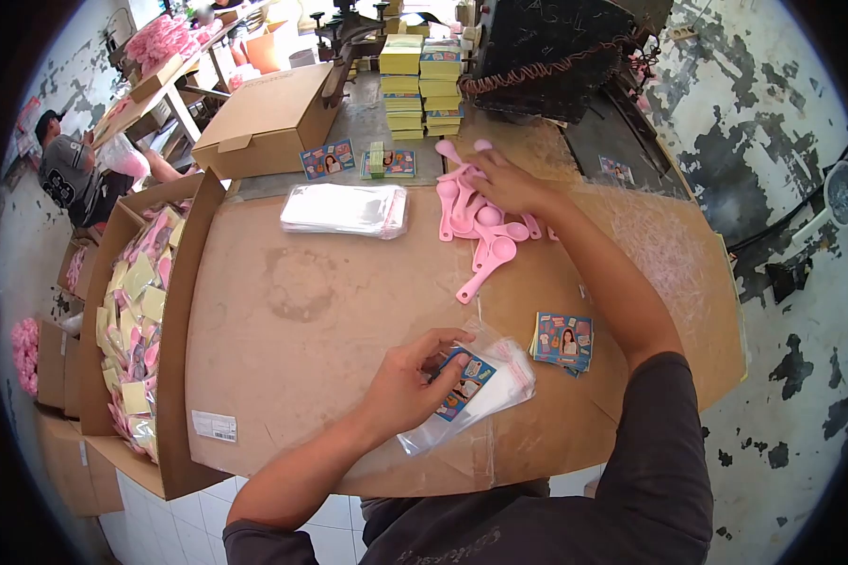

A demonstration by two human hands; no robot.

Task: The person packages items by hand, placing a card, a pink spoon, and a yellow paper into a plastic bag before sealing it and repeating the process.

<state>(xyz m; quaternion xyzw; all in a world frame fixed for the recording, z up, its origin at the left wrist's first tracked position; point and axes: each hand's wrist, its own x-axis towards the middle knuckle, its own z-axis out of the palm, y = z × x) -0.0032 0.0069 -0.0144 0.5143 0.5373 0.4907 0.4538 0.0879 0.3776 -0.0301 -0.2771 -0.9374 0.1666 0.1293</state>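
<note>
Pink spoons lie under the right hand; left hand grips bag.

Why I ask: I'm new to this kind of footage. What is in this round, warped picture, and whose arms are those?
There is one picture, taken by a camera worn on a person's head. It looks forward and down, and its wide lens bends the edges. There is no machine at work here. The two arms are the wearer's own.

The left hand holds down a clear bag with a printed card inside. The right hand reaches onto a pile of pink spoons; whether it grips one is hard to tell.

The work surface is a cardboard sheet. On it also lie a stack of empty bags and a small stack of cards. At the left, an open box holds filled packets. Another person is at the far left.
</note>
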